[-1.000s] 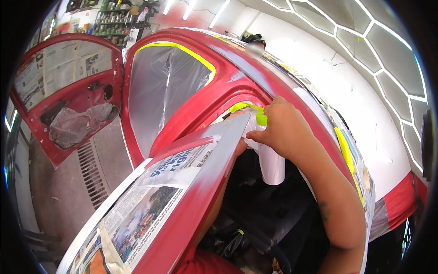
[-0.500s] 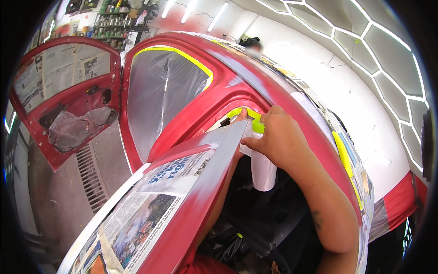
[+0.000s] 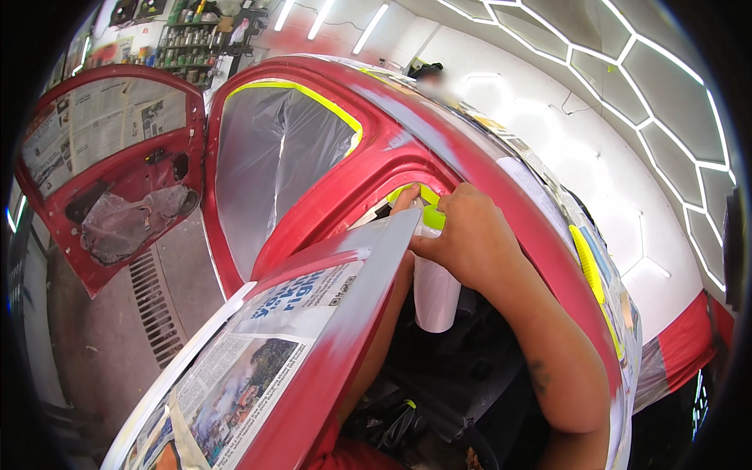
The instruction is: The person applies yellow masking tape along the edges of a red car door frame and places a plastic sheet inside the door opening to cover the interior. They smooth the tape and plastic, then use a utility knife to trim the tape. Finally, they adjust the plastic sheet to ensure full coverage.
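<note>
My right hand (image 3: 470,235) is closed around the upper end of a roll of masking film (image 3: 436,298), a pale white cylinder with bright yellow-green tape (image 3: 432,218) at its top. It hangs in the rear door opening of a red car. My left hand (image 3: 404,199) is partly hidden behind the door edge. Its visible finger is stretched out against a yellow-green tape strip (image 3: 427,193) on the upper corner of the door frame. The open rear door (image 3: 356,333), red with grey primer patches and newspaper over its window, stands between my arms and the camera's left side.
The front door opening (image 3: 282,164) is covered with clear film edged in yellow-green tape. Beyond it the front door (image 3: 110,172) hangs open. A floor grate (image 3: 153,305) lies below. Shelves of cans (image 3: 188,51) and a person (image 3: 431,78) are in the background.
The roll and my right hand have shifted slightly left and down along the frame. My left finger has moved a little left. The view has also shifted slightly.
</note>
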`<state>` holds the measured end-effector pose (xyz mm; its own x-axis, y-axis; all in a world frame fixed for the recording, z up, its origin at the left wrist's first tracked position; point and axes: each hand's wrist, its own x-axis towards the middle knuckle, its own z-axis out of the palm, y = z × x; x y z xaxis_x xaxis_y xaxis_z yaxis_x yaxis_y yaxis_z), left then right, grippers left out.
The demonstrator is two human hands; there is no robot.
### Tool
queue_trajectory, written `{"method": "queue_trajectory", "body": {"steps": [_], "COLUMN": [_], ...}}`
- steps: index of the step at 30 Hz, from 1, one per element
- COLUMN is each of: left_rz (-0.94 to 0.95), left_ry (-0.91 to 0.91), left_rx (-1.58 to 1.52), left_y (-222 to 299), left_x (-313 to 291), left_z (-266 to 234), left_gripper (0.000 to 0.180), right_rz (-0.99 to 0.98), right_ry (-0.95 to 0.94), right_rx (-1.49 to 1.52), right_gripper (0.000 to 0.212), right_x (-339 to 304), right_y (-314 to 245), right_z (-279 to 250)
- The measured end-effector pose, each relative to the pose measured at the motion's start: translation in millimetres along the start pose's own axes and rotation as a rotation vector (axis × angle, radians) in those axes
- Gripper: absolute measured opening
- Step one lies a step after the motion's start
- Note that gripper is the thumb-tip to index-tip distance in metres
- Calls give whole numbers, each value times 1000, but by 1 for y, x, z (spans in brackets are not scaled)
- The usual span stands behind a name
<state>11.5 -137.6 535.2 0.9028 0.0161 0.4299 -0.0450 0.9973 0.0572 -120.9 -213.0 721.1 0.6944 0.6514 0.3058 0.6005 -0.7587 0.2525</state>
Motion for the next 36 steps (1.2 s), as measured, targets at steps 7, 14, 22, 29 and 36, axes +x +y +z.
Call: {"method": "queue_trajectory", "body": {"steps": [7,14,22,29,36], "left_rz": [5,14,28,46,138], "left_ry": [16,32,48,84,221], "left_rx": [6,4,14,33,84], "left_y": [-1,-1,1,5,0], "left_x": [1,-2,-6,-5,5], "left_z": [5,8,3,-4,18], "left_gripper": [25,24,23,22,21], "right_rz": [4,4,-26,-4,16], "right_ry": [-15,-16,38,143,306], "right_rx": [-5,-22,78,317,482], "right_gripper": [54,53,54,49,32], "right_x": [-2,-6,-16,-52,-100], "right_y": [2,3,9,28,30], "right_z": [-2,-1,-3,-5,-9]}}
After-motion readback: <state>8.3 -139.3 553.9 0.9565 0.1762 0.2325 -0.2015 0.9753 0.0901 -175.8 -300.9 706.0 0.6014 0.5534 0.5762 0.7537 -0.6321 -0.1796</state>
